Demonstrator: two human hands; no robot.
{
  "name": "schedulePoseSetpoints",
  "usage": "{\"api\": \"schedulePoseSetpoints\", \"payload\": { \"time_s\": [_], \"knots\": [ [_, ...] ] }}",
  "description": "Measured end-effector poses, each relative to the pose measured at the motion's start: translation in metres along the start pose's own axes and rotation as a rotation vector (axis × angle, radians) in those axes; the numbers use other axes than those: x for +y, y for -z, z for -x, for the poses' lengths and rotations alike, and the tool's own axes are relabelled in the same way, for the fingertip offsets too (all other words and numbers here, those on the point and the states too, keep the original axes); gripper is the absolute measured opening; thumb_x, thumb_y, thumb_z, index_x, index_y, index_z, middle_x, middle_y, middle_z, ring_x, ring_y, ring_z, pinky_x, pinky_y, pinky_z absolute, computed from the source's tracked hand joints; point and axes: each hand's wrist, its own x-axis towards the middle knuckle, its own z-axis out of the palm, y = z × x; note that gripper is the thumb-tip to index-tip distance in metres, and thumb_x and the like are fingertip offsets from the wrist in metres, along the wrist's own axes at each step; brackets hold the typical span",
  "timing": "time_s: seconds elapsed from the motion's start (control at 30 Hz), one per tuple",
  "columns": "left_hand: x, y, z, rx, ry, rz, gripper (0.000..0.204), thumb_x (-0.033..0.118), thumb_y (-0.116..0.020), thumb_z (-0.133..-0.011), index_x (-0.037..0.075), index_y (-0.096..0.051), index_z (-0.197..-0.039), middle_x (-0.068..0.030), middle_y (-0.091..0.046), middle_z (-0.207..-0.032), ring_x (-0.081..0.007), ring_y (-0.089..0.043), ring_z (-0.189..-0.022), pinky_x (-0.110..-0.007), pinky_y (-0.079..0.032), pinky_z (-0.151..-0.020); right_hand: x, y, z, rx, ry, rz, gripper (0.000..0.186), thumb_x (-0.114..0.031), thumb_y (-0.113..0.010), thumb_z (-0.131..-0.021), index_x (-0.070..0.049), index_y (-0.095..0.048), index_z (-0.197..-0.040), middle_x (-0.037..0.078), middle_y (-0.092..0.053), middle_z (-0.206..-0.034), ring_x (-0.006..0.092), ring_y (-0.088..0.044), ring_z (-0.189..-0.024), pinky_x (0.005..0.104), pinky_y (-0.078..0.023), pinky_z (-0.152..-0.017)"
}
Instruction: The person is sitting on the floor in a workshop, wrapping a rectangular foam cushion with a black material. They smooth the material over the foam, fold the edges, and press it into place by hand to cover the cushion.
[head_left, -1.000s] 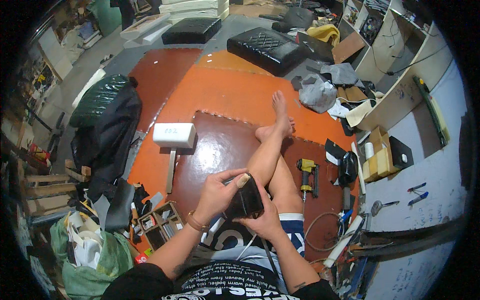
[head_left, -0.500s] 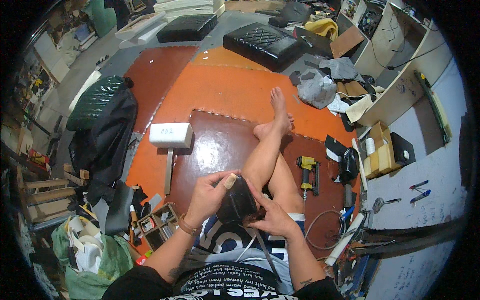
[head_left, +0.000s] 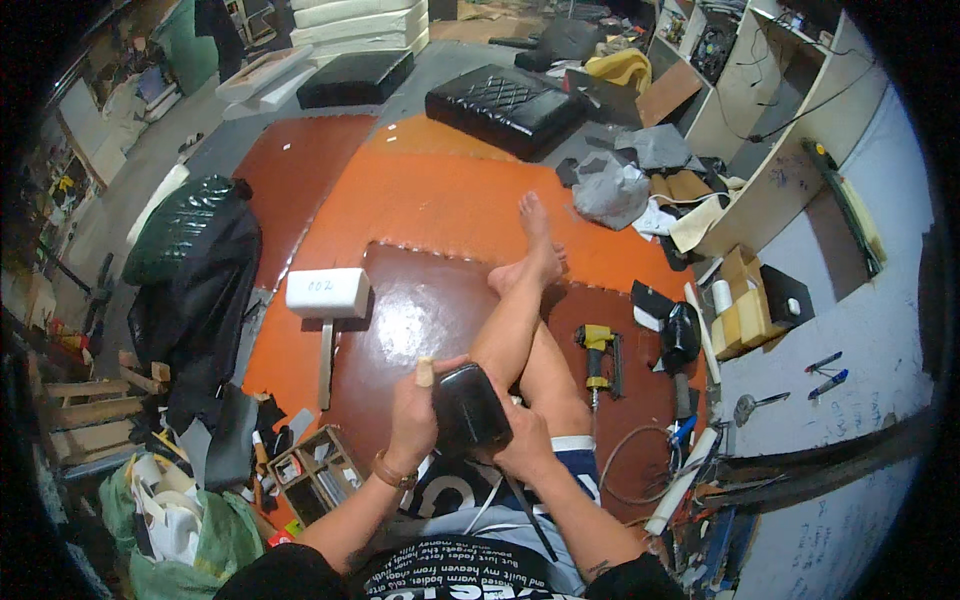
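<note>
A small black padded block [head_left: 470, 408] with a glossy, leather-like cover is held over my lap between both hands. My left hand [head_left: 411, 418] grips its left side, the thumb wrapped in a tan covering and pointing up. Around the right edge and underside closes my right hand [head_left: 525, 440], its fingers partly hidden behind the block. A narrow dark strip [head_left: 530, 510] hangs below the block across my shorts. Right of my crossed legs lies a yellow and black staple gun [head_left: 597, 360] with a hose.
On the floor covering, a white block [head_left: 328, 293] with a flat strip lies at left. Black cushions [head_left: 505, 108] lie farther off. A divided wooden box [head_left: 318, 470] and a green sack [head_left: 180, 515] are at lower left; a black-handled tool [head_left: 681, 340] is at right.
The black block has turned so its smooth face shows more, and both hands have shifted their hold around it. The view has moved slightly; the surrounding things lie as before.
</note>
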Motion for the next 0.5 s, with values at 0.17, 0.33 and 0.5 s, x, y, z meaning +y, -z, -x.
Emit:
{"api": "schedulePoseSetpoints", "payload": {
  "time_s": [0.17, 0.33, 0.5],
  "knots": [
    [-0.006, -0.008, 0.001, 0.086, -0.058, -0.044, 0.079, 0.054, -0.026, -0.116, -0.006, -0.076, -0.120, -0.0177, -0.079, -0.114, -0.0253, -0.075, -0.104, -0.037, -0.057, -0.096, 0.003, -0.008, 0.004, 0.031, -0.034, 0.038, 0.104, -0.022, -0.088, -0.074, -0.025, -0.039, -0.165, 0.023, -0.073, -0.109, 0.0408, -0.075, -0.097, 0.0502, -0.060, -0.083],
    [-0.015, -0.004, 0.018, 0.101, -0.031, 0.183, 0.084, 0.058, -0.022, -0.115, -0.009, -0.072, -0.126, -0.0194, -0.077, -0.119, -0.0274, -0.073, -0.110, -0.039, -0.054, -0.103, -0.012, 0.026, -0.001, -0.128, 0.043, -0.105, 0.100, -0.024, -0.086, -0.076, -0.022, -0.040, -0.165, 0.023, -0.074, -0.110, 0.0418, -0.074, -0.097, 0.0501, -0.059, -0.084],
    [-0.032, -0.033, 0.025, 0.348, -0.176, 0.084, 0.076, 0.054, -0.022, -0.116, -0.008, -0.056, -0.145, -0.0204, -0.066, -0.136, -0.0292, -0.064, -0.126, -0.040, -0.048, -0.112, 0.006, 0.005, -0.015, -0.103, 0.004, 0.010, 0.091, -0.025, -0.084, -0.077, -0.018, -0.048, -0.159, 0.025, -0.074, -0.108, 0.0432, -0.074, -0.101, 0.0514, -0.058, -0.085]
  ]
}}
